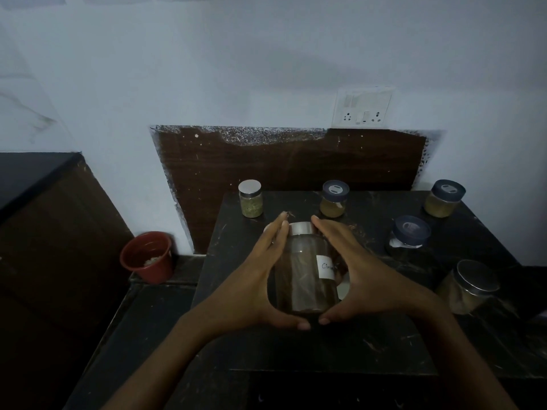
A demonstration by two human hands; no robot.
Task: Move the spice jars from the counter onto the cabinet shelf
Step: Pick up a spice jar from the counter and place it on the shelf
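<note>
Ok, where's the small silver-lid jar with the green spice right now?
In the head view, the green spice jar stands at the counter's back left corner, against the brown backboard, just beyond the left hand's fingertips.

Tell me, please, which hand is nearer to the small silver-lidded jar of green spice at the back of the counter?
Left. The left hand has its fingertips just below and right of the green spice jar. The right hand is further right, across the labelled jar both hands hold.
</note>
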